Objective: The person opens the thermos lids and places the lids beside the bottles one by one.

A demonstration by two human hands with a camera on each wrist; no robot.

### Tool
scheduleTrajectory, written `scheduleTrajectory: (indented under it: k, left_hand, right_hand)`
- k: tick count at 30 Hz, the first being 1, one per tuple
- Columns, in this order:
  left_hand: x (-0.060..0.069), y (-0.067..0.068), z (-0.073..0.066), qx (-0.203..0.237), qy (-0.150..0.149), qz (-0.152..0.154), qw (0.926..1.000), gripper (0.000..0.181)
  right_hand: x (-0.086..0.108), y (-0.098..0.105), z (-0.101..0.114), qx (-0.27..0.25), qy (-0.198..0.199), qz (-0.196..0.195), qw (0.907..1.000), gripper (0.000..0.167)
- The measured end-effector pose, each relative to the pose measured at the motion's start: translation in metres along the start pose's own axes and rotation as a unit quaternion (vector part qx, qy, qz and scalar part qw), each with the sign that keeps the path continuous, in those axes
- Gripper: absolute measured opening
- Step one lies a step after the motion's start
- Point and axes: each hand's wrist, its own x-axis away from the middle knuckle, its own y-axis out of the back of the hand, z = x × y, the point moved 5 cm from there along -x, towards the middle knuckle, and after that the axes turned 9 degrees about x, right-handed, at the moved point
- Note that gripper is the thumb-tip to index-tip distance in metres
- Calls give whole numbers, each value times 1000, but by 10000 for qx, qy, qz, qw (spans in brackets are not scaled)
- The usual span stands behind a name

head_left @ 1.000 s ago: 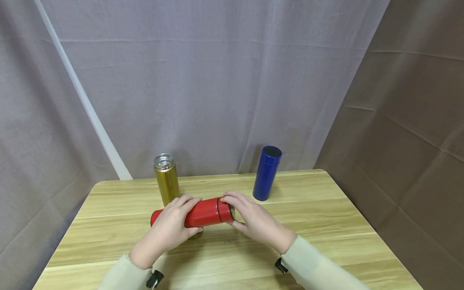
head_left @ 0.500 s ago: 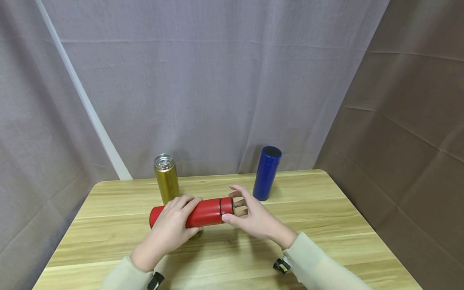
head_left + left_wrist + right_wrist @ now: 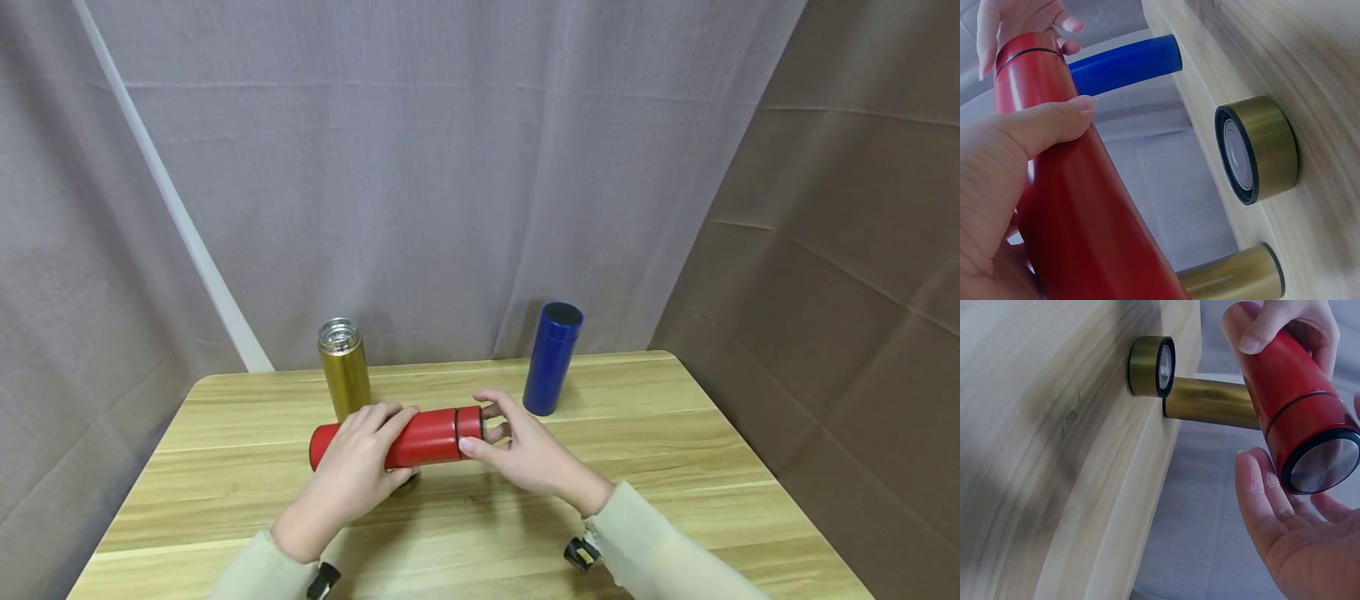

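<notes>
My left hand [image 3: 352, 458] grips the body of a red thermos bottle [image 3: 423, 439], held tilted nearly level above the table, its lid end pointing right. The red lid [image 3: 1311, 428] sits on the bottle, with a shiny silver disc on top. Around that lid, my right hand [image 3: 528, 448] has its fingers spread and loosely bent. Its thumb lies at the lid's near side; in the right wrist view the other fingers stand apart from it. A gold lid [image 3: 1260, 150] rests inner side up on the table, mostly hidden under the red bottle in the head view.
Behind my left hand stands a gold thermos bottle [image 3: 345, 375] without its lid. A blue thermos bottle [image 3: 553, 358] with a dark top stands at the back right. The wooden table [image 3: 675, 500] ends at a grey curtain [image 3: 450, 208].
My right hand has loosened from its hold over the red lid, and its fingers have spread and shifted round the lid end. My left hand keeps its grip on the red bottle.
</notes>
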Motion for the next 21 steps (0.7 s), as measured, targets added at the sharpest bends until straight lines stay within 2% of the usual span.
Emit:
scheduleTrajectory:
  k: [7, 13, 17, 21]
  left_hand:
    - [0, 0, 0, 42, 52, 5, 10000, 76]
    - [0, -1, 2, 36, 101, 48, 9999, 77]
    - [1, -2, 4, 58, 175, 107, 9998, 77]
    - [1, -2, 5, 98, 304, 197, 9993, 77]
  right_hand:
    - [0, -2, 2, 18, 217, -6, 9998, 59]
    - [0, -3, 2, 261, 452, -7, 9986, 59]
    - [2, -3, 4, 625, 820, -61, 9947, 60]
    - [3, -4, 8, 1131, 1244, -128, 9857, 62]
